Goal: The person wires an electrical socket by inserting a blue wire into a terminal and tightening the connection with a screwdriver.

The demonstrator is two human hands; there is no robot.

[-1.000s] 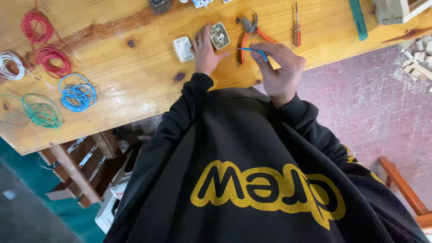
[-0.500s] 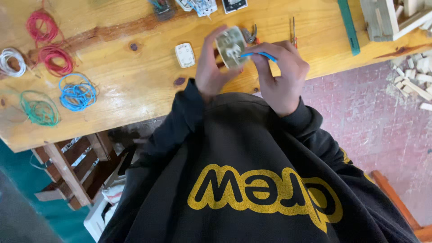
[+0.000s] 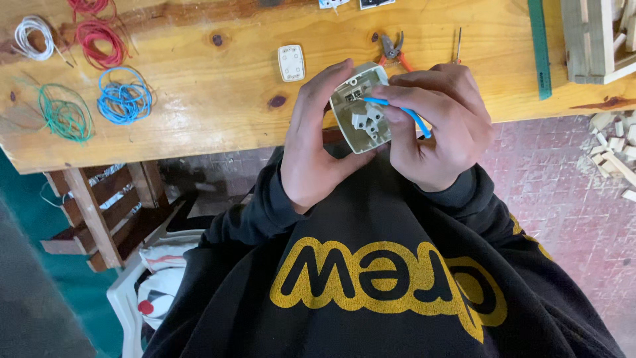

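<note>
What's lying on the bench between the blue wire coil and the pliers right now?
In the head view, a small white cover plate lies on the wooden bench between the blue wire coil and the orange-handled pliers; the rest is bare wood with dark knots.

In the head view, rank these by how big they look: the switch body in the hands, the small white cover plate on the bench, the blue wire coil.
1. blue wire coil
2. switch body, enlarged by being nearer the camera
3. white cover plate

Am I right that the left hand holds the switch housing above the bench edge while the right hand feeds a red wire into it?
Not quite: the wire is blue, not red, as the head view shows. The left hand does hold the switch housing above the bench edge, and the right hand feeds the wire in.
</note>
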